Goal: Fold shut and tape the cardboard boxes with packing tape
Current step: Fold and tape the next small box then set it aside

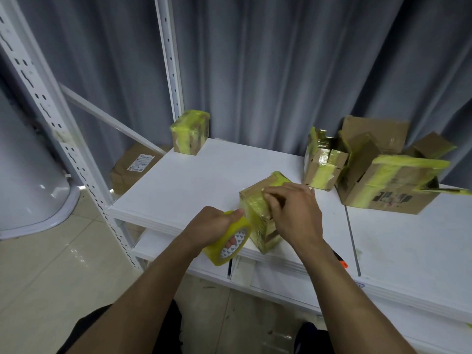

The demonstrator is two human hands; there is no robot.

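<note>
Right hand [293, 213] hides part of box [264, 233] top; parcel label [140, 162] text illegible.

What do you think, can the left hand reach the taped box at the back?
Probably yes, stretching: only bare shelf board lies between the left hand and that taped box, though it grips the tape roll.

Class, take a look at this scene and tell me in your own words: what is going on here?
A person is taping a small cardboard box on the white table. The left hand grips a roll of yellow tape beside it, while the right hand holds the box from above. A taped box stands at the far corner; a large open box and a smaller open box sit to the right.
</note>
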